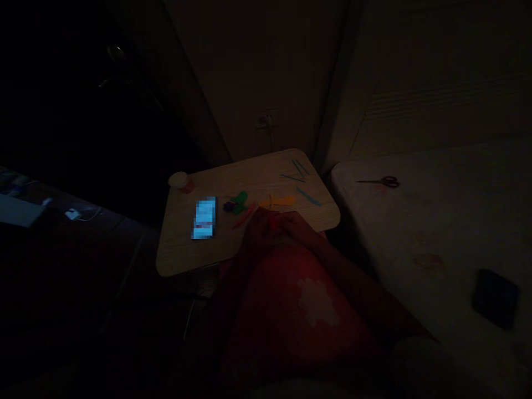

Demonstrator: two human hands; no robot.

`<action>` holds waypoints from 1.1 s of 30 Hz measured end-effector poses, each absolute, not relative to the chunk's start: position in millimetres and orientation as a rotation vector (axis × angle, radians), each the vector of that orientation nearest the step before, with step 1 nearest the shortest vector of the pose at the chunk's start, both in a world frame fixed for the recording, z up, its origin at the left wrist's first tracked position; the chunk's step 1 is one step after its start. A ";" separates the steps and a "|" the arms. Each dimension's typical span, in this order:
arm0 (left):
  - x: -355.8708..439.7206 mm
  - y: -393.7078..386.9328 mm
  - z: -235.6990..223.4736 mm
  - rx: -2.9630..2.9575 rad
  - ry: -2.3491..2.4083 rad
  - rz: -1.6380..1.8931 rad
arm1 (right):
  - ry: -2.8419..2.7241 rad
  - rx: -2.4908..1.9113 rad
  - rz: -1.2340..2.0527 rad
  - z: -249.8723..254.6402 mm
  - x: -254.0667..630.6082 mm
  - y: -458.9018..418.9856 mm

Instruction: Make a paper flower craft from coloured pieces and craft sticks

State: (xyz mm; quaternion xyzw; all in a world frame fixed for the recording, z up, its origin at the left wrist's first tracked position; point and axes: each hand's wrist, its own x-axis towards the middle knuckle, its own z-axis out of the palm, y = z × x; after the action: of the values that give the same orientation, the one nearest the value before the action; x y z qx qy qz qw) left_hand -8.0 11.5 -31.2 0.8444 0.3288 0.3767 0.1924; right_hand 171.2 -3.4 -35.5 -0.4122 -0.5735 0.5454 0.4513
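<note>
In dim light, my left hand (pixel 258 226) and my right hand (pixel 296 224) meet at the near edge of a small wooden table (pixel 178 255). Between their curled fingers shows a small red clay-like lump (pixel 273 221), touched by both hands; much of it is hidden. Just beyond lie a flat orange piece (pixel 285 201) and a pink-red strip (pixel 243 216). A green piece (pixel 240 200) lies against a dark purple lump (pixel 229 206), left of my hands. Several thin blue-green sticks (pixel 308 197) rest toward the right side of the tabletop.
A lit phone (pixel 204 218) lies on the table's left part, with a pale cup (pixel 180 182) behind it. Scissors (pixel 380 182) and a dark object (pixel 495 298) rest on the pale bed-like surface (pixel 399 233) at right. A wall socket (pixel 266 119) holds a plugged cord.
</note>
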 end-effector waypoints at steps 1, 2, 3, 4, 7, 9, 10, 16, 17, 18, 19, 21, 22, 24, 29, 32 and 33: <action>-8.3 11.3 -31.3 2.377 0.933 1.064 | -1.418 -1.034 1.357 -35.1 171.1 -3.6; -8.6 11.0 -31.2 2.384 0.943 1.071 | -1.425 -1.042 1.368 -34.4 170.9 -3.9; -9.0 10.7 -30.9 2.392 0.954 1.081 | -1.432 -1.041 1.377 -33.5 170.7 -4.2; -9.3 10.2 -30.6 2.400 0.966 1.091 | -1.438 -1.034 1.386 -32.4 170.5 -4.5; -10.1 8.8 -30.0 2.431 0.998 1.123 | -1.440 -1.022 1.408 -28.9 169.3 -5.4; -10.3 8.0 -29.7 2.454 1.006 1.153 | -1.439 -1.042 1.416 -27.3 168.2 -6.1; -10.3 7.9 -29.7 2.465 1.006 1.169 | -1.442 -1.057 1.420 -26.9 167.7 -6.4; -10.4 8.5 -29.0 2.458 1.008 1.216 | -1.445 -1.107 1.401 -30.6 167.1 -7.6; -10.2 8.6 -28.8 2.439 1.012 1.208 | -1.444 -1.107 1.394 -31.6 167.5 -7.5; -10.0 8.6 -28.7 2.417 1.012 1.200 | -1.440 -1.103 1.391 -32.6 167.9 -7.2; -9.6 8.6 -28.4 2.391 1.008 1.193 | -1.433 -1.093 1.392 -33.4 168.5 -6.9; -8.8 8.6 -27.9 2.328 0.980 1.188 | -1.406 -1.056 1.398 -34.9 169.6 -5.7; -8.4 8.7 -27.7 2.297 0.959 1.181 | -1.386 -1.031 1.403 -35.4 170.2 -5.0; -7.9 9.2 -27.7 2.244 0.925 1.153 | -1.340 -0.974 1.420 -36.4 171.6 -3.5; -8.6 12.1 -28.1 2.191 0.873 1.160 | -1.252 -0.903 1.469 -39.0 175.1 -1.8; -9.5 12.7 -25.7 2.196 0.880 1.165 | -1.311 -0.918 1.486 -39.9 176.1 -2.3; -9.6 12.5 -24.6 2.200 0.890 1.164 | -1.333 -0.917 1.494 -39.9 176.1 -2.5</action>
State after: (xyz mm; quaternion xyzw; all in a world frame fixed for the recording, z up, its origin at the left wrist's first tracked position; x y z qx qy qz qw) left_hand -9.6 12.5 -24.6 0.8066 0.3263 0.4268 0.2465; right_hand 176.1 -2.5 -39.9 -0.3712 -0.5399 0.6050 0.4524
